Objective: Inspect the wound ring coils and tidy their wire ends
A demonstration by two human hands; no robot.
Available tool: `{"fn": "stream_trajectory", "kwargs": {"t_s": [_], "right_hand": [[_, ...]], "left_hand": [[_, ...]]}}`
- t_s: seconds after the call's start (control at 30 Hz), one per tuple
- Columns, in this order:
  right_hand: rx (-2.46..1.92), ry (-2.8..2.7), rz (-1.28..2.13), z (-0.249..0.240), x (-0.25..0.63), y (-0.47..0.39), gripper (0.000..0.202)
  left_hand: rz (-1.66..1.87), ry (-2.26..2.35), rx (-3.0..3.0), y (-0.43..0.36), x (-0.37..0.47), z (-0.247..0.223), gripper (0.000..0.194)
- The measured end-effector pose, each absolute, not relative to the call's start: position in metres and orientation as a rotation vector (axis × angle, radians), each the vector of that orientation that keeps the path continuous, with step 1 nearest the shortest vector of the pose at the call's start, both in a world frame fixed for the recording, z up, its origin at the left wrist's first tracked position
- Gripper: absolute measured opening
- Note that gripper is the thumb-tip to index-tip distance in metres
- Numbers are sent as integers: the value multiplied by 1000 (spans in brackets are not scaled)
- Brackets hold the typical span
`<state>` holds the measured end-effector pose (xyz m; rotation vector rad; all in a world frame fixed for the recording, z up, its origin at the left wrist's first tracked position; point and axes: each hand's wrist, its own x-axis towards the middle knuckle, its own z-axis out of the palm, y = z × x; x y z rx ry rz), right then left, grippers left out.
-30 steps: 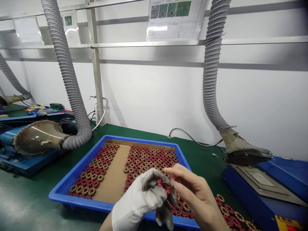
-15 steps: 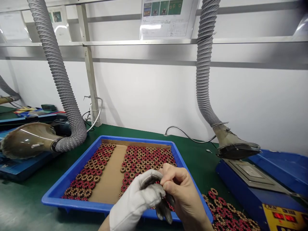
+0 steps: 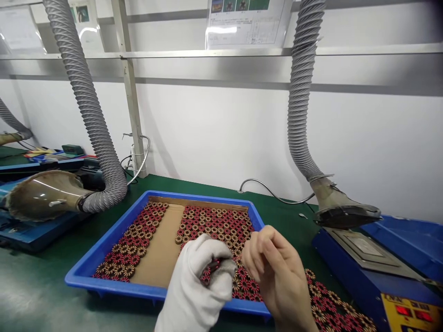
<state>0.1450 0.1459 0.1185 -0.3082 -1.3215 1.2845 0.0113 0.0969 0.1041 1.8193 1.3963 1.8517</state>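
My left hand (image 3: 197, 281), in a white glove with greyish fingers, is curled into a loop over the near side of the blue tray (image 3: 114, 288). Red and black shows inside that loop; whether it is a held part or the tray's contents behind, I cannot tell. Bare and loosely closed, my right hand (image 3: 282, 272) hovers just right of the glove, apart from it, with nothing visible in its fingers. Below and behind both hands, rows of small ring-shaped parts (image 3: 214, 223), with red or tan spokes on black, lie on brown cardboard (image 3: 166, 246) in the tray.
More ring parts (image 3: 332, 304) lie right of the tray. Beside them stands a blue machine (image 3: 360, 276) with red digits and a metal top plate, under a hose (image 3: 302, 101) with a hood. A second hood (image 3: 44, 196) hangs at left. A blue bin (image 3: 411, 242) stands behind the machine.
My right hand has let go of the glove's fingers and moved away to the right. My left hand has turned and curled its fingers. The view has shifted slightly.
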Motion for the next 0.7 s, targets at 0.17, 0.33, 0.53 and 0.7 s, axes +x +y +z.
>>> {"fn": "stream_trajectory", "kwargs": {"t_s": [0.17,0.33,0.53,0.7], "right_hand": [[-327,-1670,719,116,148,145,21],[-249,-1716,537,116,144,147,36],[-228,-1720,526,118,143,148,39],[-218,-1715,518,120,142,148,40]], "left_hand": [[1889,1369,1882,97,8,109,14],[1937,1344,1852,99,7,112,14],[1863,1339,1771,100,8,106,13],[1861,1342,1768,101,9,104,10]]}}
